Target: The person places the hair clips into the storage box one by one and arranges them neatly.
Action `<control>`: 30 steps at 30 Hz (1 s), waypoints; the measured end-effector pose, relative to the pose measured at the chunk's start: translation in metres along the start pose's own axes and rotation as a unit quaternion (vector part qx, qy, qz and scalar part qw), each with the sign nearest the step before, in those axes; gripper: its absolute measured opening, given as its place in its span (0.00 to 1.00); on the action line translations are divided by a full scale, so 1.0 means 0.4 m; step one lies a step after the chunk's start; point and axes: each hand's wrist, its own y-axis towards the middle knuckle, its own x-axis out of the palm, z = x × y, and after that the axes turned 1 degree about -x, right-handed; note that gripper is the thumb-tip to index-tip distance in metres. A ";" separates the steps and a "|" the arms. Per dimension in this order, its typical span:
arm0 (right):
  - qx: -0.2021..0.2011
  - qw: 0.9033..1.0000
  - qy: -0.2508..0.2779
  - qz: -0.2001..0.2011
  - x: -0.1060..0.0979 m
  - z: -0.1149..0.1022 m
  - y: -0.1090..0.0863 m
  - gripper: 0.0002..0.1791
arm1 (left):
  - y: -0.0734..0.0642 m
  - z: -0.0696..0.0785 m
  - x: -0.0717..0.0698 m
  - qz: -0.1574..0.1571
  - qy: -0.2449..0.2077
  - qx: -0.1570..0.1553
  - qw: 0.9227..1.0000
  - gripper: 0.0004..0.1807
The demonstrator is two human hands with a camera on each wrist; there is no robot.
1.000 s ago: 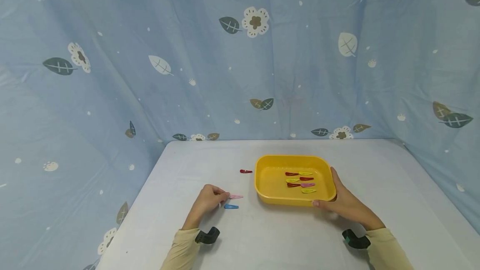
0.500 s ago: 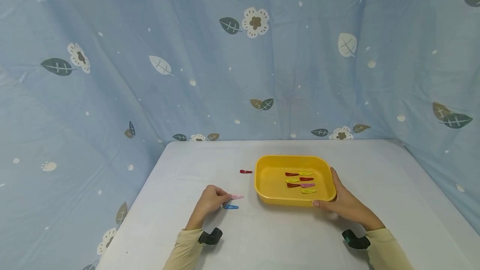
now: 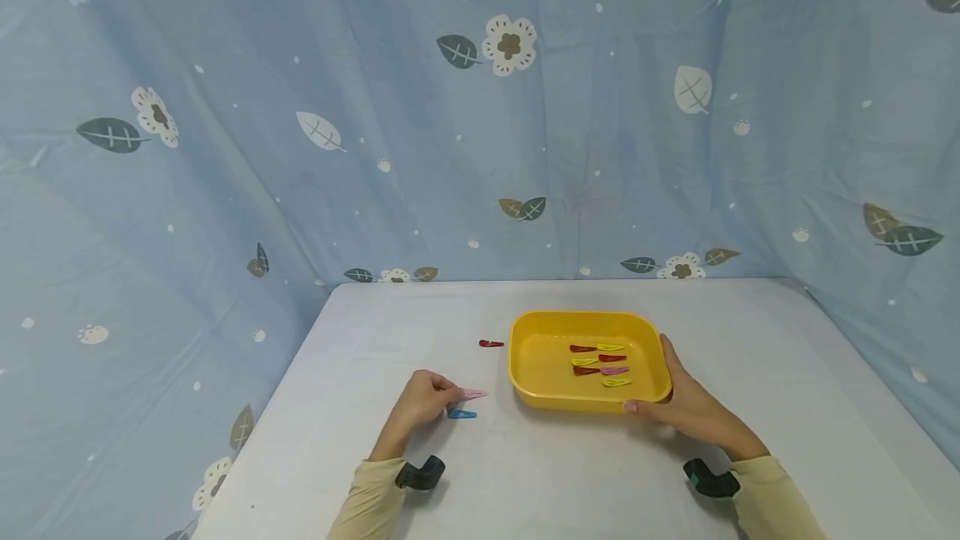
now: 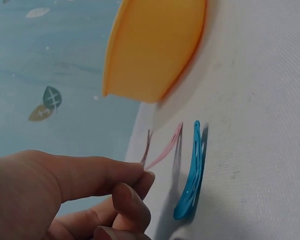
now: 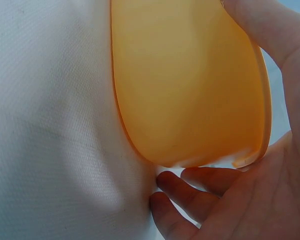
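Between thumb and fingertips, my left hand pinches a pink snap hair clip by one end, its narrow end pointing away toward the tray. A blue hair clip lies on the table just beside that hand. My right hand grips the right front corner of a yellow plastic tray, thumb on the front rim and fingers round the right side. Inside the tray, several clips lie in short rows: dark red, yellow and one pink.
A dark red hair clip lies on the white table, left of the tray. Behind the table hangs a blue curtain with leaves and flowers on it. Black straps with cameras sit on both wrists.
The left hand has shifted very slightly to the right, with the pink clip still in its fingers. The right hand and the tray have stayed in place.
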 end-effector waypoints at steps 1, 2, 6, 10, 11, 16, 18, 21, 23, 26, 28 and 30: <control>0.001 1.000 0.000 0.000 0.000 0.000 0.000 0.74 | 0.000 -0.001 -0.001 0.000 -0.001 0.000 1.000 0.11; 0.000 1.000 0.000 0.000 0.000 0.000 0.000 0.74 | -0.001 -0.001 -0.002 -0.001 -0.003 0.002 1.000 0.11; -0.003 1.000 0.001 0.001 0.001 0.000 0.000 0.74 | 0.000 -0.005 -0.009 -0.005 -0.013 0.011 1.000 0.11; -0.007 1.000 0.002 0.001 0.001 0.001 -0.001 0.74 | 0.001 -0.008 -0.017 -0.005 -0.027 0.023 0.999 0.11; -0.008 1.000 0.003 0.000 0.001 0.001 0.000 0.74 | 0.001 -0.007 -0.020 -0.002 -0.029 0.030 0.999 0.11; -0.010 1.000 0.000 0.001 0.000 0.001 0.000 0.73 | 0.001 -0.004 -0.024 0.003 -0.047 0.026 0.999 0.12; -0.012 1.000 -0.002 0.002 0.000 0.001 0.000 0.73 | 0.000 -0.001 -0.025 0.001 -0.049 0.020 0.999 0.12; -0.016 1.000 0.000 0.002 0.000 0.001 -0.001 0.73 | -0.001 0.004 -0.026 -0.002 -0.059 0.014 0.998 0.13; -0.019 1.000 0.000 0.003 -0.001 0.001 -0.001 0.73 | -0.002 0.009 -0.028 -0.002 -0.078 0.012 0.997 0.13; -0.019 1.000 0.001 0.003 0.000 0.000 -0.002 0.73 | -0.003 0.016 -0.029 -0.006 -0.109 0.004 0.994 0.12; -0.017 1.000 0.004 0.001 0.000 0.000 -0.002 0.73 | -0.003 0.020 -0.031 -0.011 -0.125 0.002 0.992 0.13; -0.010 1.000 0.005 0.000 0.000 -0.001 -0.002 0.74 | -0.004 0.024 -0.031 -0.016 -0.131 0.001 0.991 0.13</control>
